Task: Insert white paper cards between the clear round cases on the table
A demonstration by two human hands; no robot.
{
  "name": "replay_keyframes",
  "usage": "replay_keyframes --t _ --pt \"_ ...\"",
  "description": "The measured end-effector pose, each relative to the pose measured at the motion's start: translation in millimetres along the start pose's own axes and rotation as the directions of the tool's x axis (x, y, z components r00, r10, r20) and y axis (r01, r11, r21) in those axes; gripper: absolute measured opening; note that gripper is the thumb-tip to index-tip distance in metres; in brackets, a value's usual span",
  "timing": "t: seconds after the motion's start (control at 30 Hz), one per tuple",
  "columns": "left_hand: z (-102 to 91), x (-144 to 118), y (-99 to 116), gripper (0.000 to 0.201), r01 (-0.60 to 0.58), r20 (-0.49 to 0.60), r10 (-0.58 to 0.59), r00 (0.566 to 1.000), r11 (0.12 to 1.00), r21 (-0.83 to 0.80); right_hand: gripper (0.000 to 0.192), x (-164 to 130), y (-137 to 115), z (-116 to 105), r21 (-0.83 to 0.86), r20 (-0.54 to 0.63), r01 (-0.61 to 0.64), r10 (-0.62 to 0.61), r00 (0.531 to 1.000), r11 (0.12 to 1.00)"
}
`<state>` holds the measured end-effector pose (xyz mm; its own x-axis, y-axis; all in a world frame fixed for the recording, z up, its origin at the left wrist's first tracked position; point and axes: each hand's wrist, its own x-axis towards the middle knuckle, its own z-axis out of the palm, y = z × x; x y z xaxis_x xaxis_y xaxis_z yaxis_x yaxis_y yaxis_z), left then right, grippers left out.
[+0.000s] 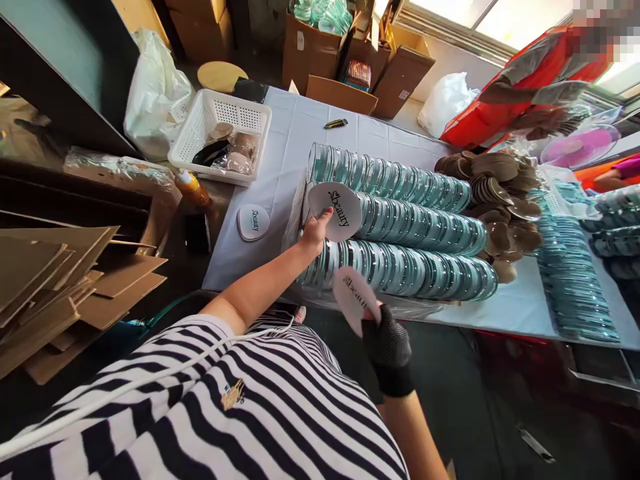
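My bare left hand [316,233] grips a white rounded card [336,203] lettered "beauty", thumb on top, above the near end of the rows of glass discs [400,217]. In my right hand [387,343], which wears a black fingerless glove, is a second, similar card [354,298]. It is tilted and slightly blurred, in front of the nearest row. Another "beauty" card stack [253,222] lies on the white tabletop to the left. The discs stand on edge in three long rows, packed close together. Whether either hand holds more than one card I cannot tell.
A white basket [220,137] with small wrapped items stands at the back left. Brown rounded pieces [500,193] are heaped past the rows. A yellow cutter [336,123] lies at the back. A co-worker in a red apron [520,87] stands far right. Flattened cardboard [75,287] fills the left.
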<state>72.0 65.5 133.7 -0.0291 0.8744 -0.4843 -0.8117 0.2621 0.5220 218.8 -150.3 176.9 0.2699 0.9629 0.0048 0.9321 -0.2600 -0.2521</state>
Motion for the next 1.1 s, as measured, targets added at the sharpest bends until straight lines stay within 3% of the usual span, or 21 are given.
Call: replay_keyframes --t 0.1,0.23,0.47,0.57,0.73,0.8,0.87,0.93,1.03,1.07,1.1 --pt "-6.5 6 2 0.025 0.019 0.004 -0.019 1.0 1.0 -0.005 0.038 -4 -17 32 -0.074 0.167 0.032 -0.019 0.986 0.997" --pt "-9.0 4 0 0.026 0.005 -0.013 -0.005 1.0 1.0 0.019 0.037 28 -46 63 -0.111 0.258 0.016 0.013 0.966 0.994" --pt "-9.0 3 3 0.02 0.023 -0.069 -0.028 0.997 0.998 -0.063 0.029 33 -39 66 -0.084 0.21 0.03 -0.012 0.978 0.996" --pt "-10.9 9 6 0.018 0.037 -0.061 -0.046 0.997 0.99 -0.135 0.03 44 -48 72 -0.126 0.235 0.022 0.008 0.972 0.992" --pt "-15.5 16 17 0.028 0.188 -0.051 -0.204 0.978 0.957 -0.219 0.032 58 -61 76 -0.185 0.314 0.042 0.018 0.949 0.982" --pt "-16.3 15 18 0.033 0.203 -0.036 -0.217 0.976 0.953 -0.227 0.029 57 -60 75 -0.019 0.378 -0.037 0.041 0.925 0.999" --pt "-16.0 12 17 0.036 0.167 -0.031 -0.179 0.983 0.956 -0.241 0.033 56 -56 75 0.219 0.469 -0.158 0.038 0.882 0.963" --pt "-15.1 9 12 0.033 0.106 -0.031 -0.117 0.993 0.964 -0.245 0.04 57 -51 75 0.466 0.572 -0.281 -0.044 0.819 0.839" --pt "-13.6 7 3 0.022 -0.001 -0.053 -0.009 0.999 0.981 -0.194 0.046 65 -41 71 0.637 0.656 -0.407 -0.183 0.732 0.655" --pt "-13.1 7 1 0.02 -0.028 -0.068 0.018 0.998 0.987 -0.159 0.047 71 -37 67 0.645 0.651 -0.409 -0.184 0.737 0.646" --pt "-12.6 7 -2 0.017 -0.044 -0.085 0.035 0.996 0.992 -0.117 0.047 78 -34 62 0.637 0.607 -0.368 -0.147 0.781 0.678"
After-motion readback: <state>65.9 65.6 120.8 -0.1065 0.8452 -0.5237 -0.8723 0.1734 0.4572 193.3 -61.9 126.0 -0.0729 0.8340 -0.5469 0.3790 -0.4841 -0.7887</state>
